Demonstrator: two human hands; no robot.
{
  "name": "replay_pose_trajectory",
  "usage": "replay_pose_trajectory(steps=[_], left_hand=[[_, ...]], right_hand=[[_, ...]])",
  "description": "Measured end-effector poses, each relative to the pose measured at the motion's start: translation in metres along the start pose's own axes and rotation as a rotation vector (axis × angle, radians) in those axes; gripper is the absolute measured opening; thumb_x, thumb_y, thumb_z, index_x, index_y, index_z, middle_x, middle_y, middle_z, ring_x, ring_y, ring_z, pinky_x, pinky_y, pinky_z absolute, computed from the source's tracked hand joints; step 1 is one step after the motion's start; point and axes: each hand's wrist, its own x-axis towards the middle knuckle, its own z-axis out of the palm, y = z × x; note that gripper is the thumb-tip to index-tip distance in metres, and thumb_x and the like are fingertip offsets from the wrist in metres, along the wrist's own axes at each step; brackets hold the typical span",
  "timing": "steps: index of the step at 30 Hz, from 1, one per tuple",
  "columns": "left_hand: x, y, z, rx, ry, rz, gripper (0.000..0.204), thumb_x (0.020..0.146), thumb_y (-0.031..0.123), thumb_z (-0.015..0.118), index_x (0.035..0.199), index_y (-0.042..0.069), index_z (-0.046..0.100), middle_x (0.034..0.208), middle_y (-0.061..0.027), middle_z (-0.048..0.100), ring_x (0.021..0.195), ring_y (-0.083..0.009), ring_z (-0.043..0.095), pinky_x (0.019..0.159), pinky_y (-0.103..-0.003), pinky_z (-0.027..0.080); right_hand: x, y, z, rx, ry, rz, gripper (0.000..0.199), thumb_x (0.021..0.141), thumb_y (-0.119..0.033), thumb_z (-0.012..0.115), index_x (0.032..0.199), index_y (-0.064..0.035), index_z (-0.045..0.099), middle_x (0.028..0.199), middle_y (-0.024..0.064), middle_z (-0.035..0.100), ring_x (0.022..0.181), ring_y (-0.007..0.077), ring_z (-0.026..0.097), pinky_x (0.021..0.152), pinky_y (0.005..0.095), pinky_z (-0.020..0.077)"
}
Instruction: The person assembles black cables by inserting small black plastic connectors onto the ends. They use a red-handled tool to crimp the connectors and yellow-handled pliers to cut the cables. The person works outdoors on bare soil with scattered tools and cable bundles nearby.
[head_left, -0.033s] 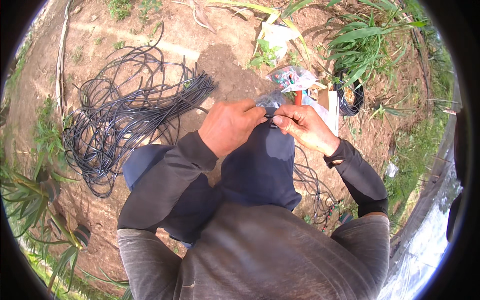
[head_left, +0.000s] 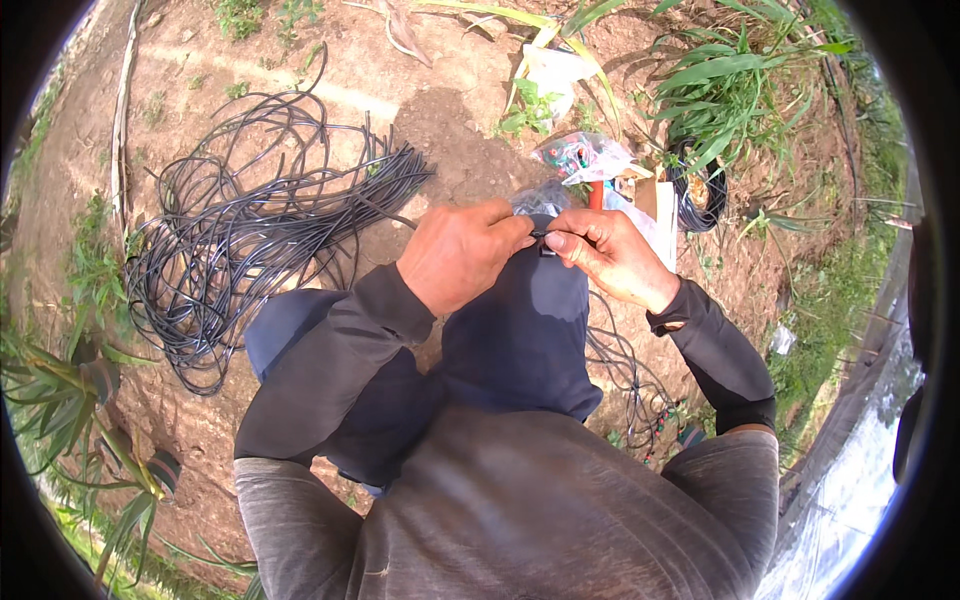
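My left hand (head_left: 460, 255) and my right hand (head_left: 605, 255) meet just above my raised knee in dark blue trousers (head_left: 520, 330). Between the fingertips of both hands is pinched a small black fitting (head_left: 545, 238), perhaps with a thin tube end; its exact shape is too small to tell. Both arms are in dark long sleeves. Just beyond my hands lies a clear plastic bag (head_left: 585, 158) with colourful small parts.
A big loose heap of thin black tubing (head_left: 250, 230) sprawls on the bare soil at left. More thin tubes (head_left: 625, 370) lie by my right leg. A small black coil (head_left: 700, 200) and a light box (head_left: 662, 215) sit at right, among grassy plants (head_left: 730, 80).
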Motion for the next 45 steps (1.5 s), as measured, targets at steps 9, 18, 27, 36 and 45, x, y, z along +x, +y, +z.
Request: replay_pose_trajectory(steps=[9,18,27,36,45], left_hand=[[-0.001,0.001,0.002,-0.228,-0.012,-0.036,0.012,0.087,0.017,0.067,0.083,0.005,0.065,0.075,-0.0119,0.064,0.069,-0.0309,0.064,0.055,-0.041,0.048],[0.003,0.005,-0.017,-1.017,-0.417,-0.617,0.026,0.095,0.022,0.063,0.081,0.000,0.065,0.054,0.0000,0.049,0.046,-0.0074,0.046,0.042,-0.027,0.035],[0.007,-0.007,-0.021,-1.571,-0.389,-0.818,0.035,0.101,0.029,0.054,0.084,0.000,0.063,0.053,0.0060,0.036,0.038,-0.0050,0.031,0.037,-0.022,0.023],[0.005,-0.006,-0.017,-1.345,-0.257,-0.779,0.036,0.102,0.033,0.053,0.090,0.002,0.067,0.060,0.0047,0.044,0.046,-0.0053,0.042,0.042,-0.021,0.030],[0.008,-0.002,-0.018,-1.274,-0.297,-0.759,0.033,0.102,0.029,0.053,0.096,0.000,0.067,0.062,0.0040,0.048,0.051,-0.0069,0.046,0.046,-0.022,0.036]], right_hand=[[-0.007,-0.013,-0.007,-0.417,0.023,-0.249,0.020,0.094,-0.022,0.062,0.095,-0.0025,0.066,0.077,0.0104,0.062,0.069,0.0249,0.061,0.065,0.0355,0.0462],[-0.006,-0.037,-0.012,-0.870,-0.036,-0.600,0.014,0.076,-0.009,0.067,0.088,-0.0075,0.058,0.076,0.0065,0.053,0.073,0.0255,0.059,0.061,0.0366,0.0496],[0.015,-0.056,-0.022,-0.754,0.022,-0.629,0.017,0.079,-0.009,0.068,0.092,-0.0056,0.059,0.079,0.0085,0.054,0.074,0.0279,0.059,0.062,0.0400,0.0497],[0.011,-0.055,-0.024,-0.291,-0.009,-0.238,0.017,0.092,-0.015,0.066,0.103,-0.0018,0.065,0.084,0.0139,0.063,0.071,0.0259,0.060,0.063,0.0345,0.0460],[0.012,-0.039,-0.017,-0.268,0.078,-0.356,0.011,0.092,-0.011,0.064,0.097,-0.0005,0.064,0.073,0.0084,0.058,0.061,0.0155,0.058,0.056,0.0311,0.0446]])
